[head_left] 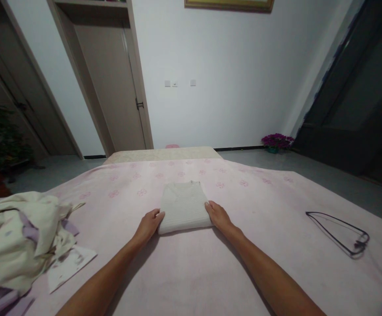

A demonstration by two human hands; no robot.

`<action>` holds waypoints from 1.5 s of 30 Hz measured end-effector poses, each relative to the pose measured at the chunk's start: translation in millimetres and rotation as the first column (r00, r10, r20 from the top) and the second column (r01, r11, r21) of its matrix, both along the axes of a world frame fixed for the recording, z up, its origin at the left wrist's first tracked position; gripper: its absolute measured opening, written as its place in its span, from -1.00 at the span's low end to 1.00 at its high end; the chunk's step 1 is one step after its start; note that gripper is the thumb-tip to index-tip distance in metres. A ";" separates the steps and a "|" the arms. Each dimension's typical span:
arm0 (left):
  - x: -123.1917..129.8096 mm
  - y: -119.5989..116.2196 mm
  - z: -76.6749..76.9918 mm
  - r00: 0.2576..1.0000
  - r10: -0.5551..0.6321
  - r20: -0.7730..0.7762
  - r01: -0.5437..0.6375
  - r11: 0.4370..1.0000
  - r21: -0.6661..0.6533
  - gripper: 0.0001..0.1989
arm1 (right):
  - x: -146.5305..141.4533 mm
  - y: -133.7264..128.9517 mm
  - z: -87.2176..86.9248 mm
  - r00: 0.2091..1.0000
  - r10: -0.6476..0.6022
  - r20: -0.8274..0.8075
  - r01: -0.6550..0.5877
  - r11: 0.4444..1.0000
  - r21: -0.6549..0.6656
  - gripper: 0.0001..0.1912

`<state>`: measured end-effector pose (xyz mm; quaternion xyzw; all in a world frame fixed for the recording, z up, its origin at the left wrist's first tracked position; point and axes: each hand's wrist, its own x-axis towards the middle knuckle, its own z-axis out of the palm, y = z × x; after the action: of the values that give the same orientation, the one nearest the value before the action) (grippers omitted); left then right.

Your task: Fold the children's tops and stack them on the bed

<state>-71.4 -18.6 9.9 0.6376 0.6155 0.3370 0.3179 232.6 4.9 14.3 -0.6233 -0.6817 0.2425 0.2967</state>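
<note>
A white knitted garment point(185, 208), folded into a neat rectangle with its neckline at the far edge, lies on the pink flowered bed cover point(191, 272). My left hand point(149, 223) grips its near left side, thumb on top and fingers curled at the edge. On the opposite side, my right hand point(220, 215) pinches the right edge, with the thumb toward the cloth. The fingertips under both edges are partly hidden.
A heap of cream and purple clothes point(19, 237) lies at the left, beside a white printed cloth point(69, 265). A black wire hanger point(339, 232) rests at the right. Beyond the bed are a door point(108, 83) and purple flowers point(276, 141).
</note>
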 end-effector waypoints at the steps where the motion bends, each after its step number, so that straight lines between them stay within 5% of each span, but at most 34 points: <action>1: -0.8 0.4 -1.4 1.000 -0.017 0.001 0.017 1.000 0.005 -0.57 | 0.6 -0.6 0.2 1.000 -0.007 0.027 0.007 1.000 -0.009 -0.57; 5: -0.6 -2.0 0.2 0.994 -0.016 -0.106 0.017 1.000 0.008 -0.55 | 2.3 -2.7 4.6 0.990 -0.032 0.135 0.037 0.999 -0.039 -0.64; 8: 0.8 -8.8 7.3 0.969 0.035 -0.244 -0.026 0.999 0.044 -0.47 | 3.4 -6.7 7.6 0.965 -0.080 0.249 0.091 0.995 -0.034 -0.52; 11: 0.0 -15.6 8.8 0.947 0.059 -0.316 0.034 0.959 0.282 -0.46 | 4.0 -14.9 8.9 0.934 -0.103 0.341 0.047 0.984 0.169 -0.47; 14: 0.3 -16.5 0.3 0.935 -0.014 -0.355 0.192 0.861 0.471 -0.50 | 1.9 -22.2 11.0 0.910 -0.021 0.415 -0.146 0.920 0.365 -0.47; 16: 3.2 -14.2 -8.0 0.901 -0.080 -0.427 0.285 0.850 0.442 -0.47 | -1.0 -23.7 12.7 0.878 0.100 0.468 -0.284 0.896 0.341 -0.45; 20: 11.0 -10.6 -19.2 0.788 -0.176 -0.590 0.378 0.894 0.239 -0.36 | -4.5 -19.5 11.1 0.801 0.323 0.504 -0.418 0.905 0.084 -0.40; 27: -2.0 -6.4 -10.9 0.795 -0.258 -0.549 0.395 0.907 0.147 -0.36 | 2.2 -12.1 1.3 0.830 0.317 0.458 -0.378 0.925 0.045 -0.38; 30: -12.1 5.0 -2.5 0.883 -0.277 -0.379 0.350 0.927 0.136 -0.48 | 4.7 -4.9 5.7 0.861 0.299 0.412 -0.366 0.926 0.092 -0.44; 34: -19.6 30.3 7.9 0.976 -0.152 -0.157 0.172 0.977 0.124 -0.68 | 5.0 16.7 21.5 0.919 0.214 0.330 -0.260 0.960 0.102 -0.63; 39: -18.8 72.2 13.3 0.989 -0.022 -0.144 0.038 0.993 0.113 -0.73 | -0.9 61.6 32.8 0.939 0.121 0.322 -0.155 0.984 0.082 -0.71; 45: -15.7 119.0 10.3 0.974 0.084 -0.209 -0.061 0.992 0.113 -0.68 | -7.0 114.6 23.6 0.943 0.068 0.326 -0.095 0.993 0.067 -0.60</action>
<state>-87.1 100.4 20.3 0.6631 0.6501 0.3102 0.2036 225.7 119.5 37.9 -0.6132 -0.7555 0.1212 0.1960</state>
